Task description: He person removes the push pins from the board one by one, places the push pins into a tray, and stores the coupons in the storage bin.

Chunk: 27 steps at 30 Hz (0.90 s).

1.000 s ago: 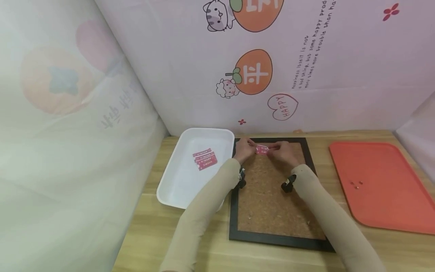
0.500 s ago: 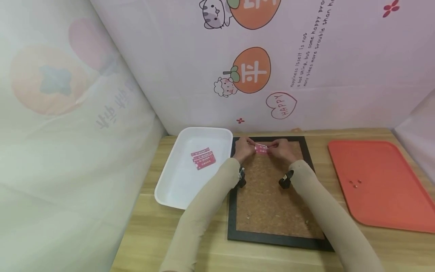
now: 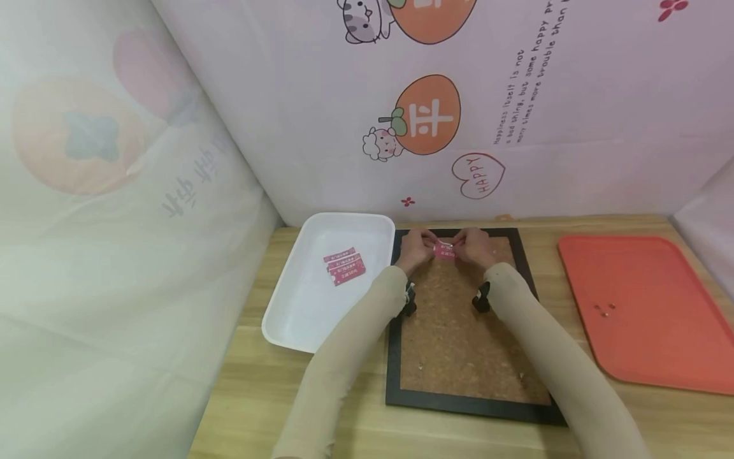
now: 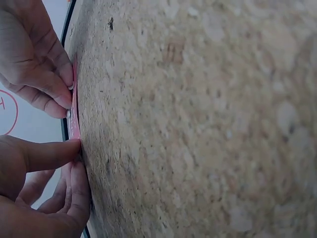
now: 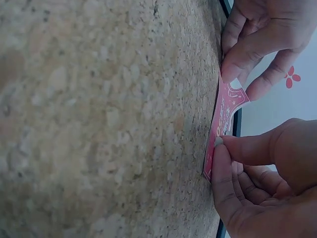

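A pink printed card (image 3: 444, 250) lies at the far end of a black-framed cork board (image 3: 459, 331). My left hand (image 3: 417, 250) pinches the card's left end between thumb and fingers. At the card's right part, my right hand (image 3: 474, 247) pinches a small silvery thumbtack (image 5: 218, 141) against the printed face. In the right wrist view the card (image 5: 224, 116) stands slightly bowed, its far edge lifted off the cork between the two hands. The tack's point is hidden by fingers and card.
Left of the board, a white tray (image 3: 292, 312) holds several similar pink cards (image 3: 346, 270). To the right lies a red tray (image 3: 648, 287) with several small metal tacks (image 3: 604, 310). Two small shiny bits sit near the board's front corners. A printed curtain hangs behind.
Both hands have drawn slightly closer together at the card, and its far edge now bows up more. The head view has shifted a little.
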Each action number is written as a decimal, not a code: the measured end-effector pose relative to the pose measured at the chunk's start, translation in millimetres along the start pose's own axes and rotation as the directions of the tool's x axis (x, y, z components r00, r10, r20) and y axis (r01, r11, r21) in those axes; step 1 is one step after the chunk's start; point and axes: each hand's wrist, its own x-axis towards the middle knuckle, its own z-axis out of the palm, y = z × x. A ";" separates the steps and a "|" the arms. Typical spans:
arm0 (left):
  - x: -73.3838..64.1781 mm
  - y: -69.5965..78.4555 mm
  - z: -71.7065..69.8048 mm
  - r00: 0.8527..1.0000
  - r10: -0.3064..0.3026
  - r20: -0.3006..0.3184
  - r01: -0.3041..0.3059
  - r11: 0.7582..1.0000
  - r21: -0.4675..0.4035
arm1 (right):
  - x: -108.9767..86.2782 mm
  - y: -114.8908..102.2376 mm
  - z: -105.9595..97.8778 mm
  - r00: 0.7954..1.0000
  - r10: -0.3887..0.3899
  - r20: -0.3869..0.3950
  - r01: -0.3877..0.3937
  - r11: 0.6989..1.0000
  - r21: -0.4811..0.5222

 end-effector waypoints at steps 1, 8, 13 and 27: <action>0.3 0.6 -0.3 1.000 0.005 0.006 -0.005 1.000 -0.004 | 1.0 -0.4 -0.4 1.000 -0.001 0.001 0.001 1.000 -0.002; 2.8 -0.1 0.2 1.000 0.009 0.012 -0.009 1.000 0.002 | 3.7 -2.7 0.1 0.997 -0.063 -0.041 0.062 0.997 -0.037; 6.7 -3.4 1.9 0.999 0.049 0.024 -0.051 0.991 0.127 | 3.1 -4.9 2.5 0.993 -0.096 -0.062 0.090 0.992 -0.084; 11.2 -5.2 2.3 0.995 0.085 0.057 -0.093 0.983 0.156 | 4.8 -1.3 4.3 0.997 -0.073 -0.032 0.071 0.995 -0.067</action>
